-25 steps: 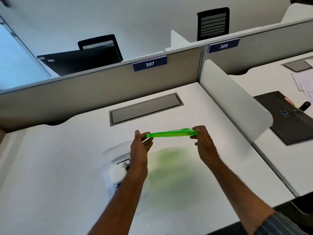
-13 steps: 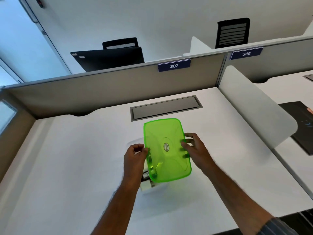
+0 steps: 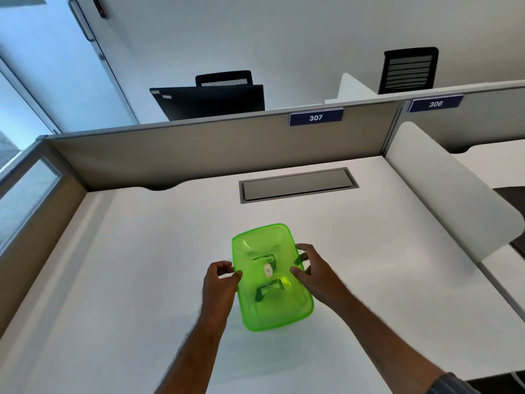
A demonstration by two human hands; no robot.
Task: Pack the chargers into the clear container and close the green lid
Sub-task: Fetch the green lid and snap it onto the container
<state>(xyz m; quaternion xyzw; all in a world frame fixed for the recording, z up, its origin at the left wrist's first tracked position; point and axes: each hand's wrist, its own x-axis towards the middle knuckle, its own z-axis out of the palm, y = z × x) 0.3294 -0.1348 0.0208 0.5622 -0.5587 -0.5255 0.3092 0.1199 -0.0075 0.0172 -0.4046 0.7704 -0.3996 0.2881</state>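
while both hands hover at the box, this is how it looks from where i stand:

green lid (image 3: 272, 277): lying over the clear container near the middle of the white desk (image 3: 142, 265), turned a little askew to the desk edge; whether it is snapped down all round i cannot tell.
clear container: almost wholly hidden under the lid, so its walls are hard to make out.
chargers (image 3: 270, 290): dark shapes showing through the green plastic, so they look to be inside already.
left hand (image 3: 218, 282): at the lid's left long edge, fingers curled, thumb and fingertips pinching the rim.
right hand (image 3: 314, 273): at the opposite long edge, thumb lying on the top surface, fingers bent round the rim, so it grips the lid too.
how it should handle: thin moulded plastic, light, a bit springy, glossy and probably slick; the load inside looks small, so the whole box may slide on the smooth desk if pushed from one side only.
where to take hold: i'd say the two long edges, as now, then press down along the rim and at the corners, not the flexing middle.
stage: packing seems done; seating the lid is what remains.
around it: grey cable hatch (image 3: 298, 184) set in the desk beyond, partition with label 307 (image 3: 316, 118) behind.
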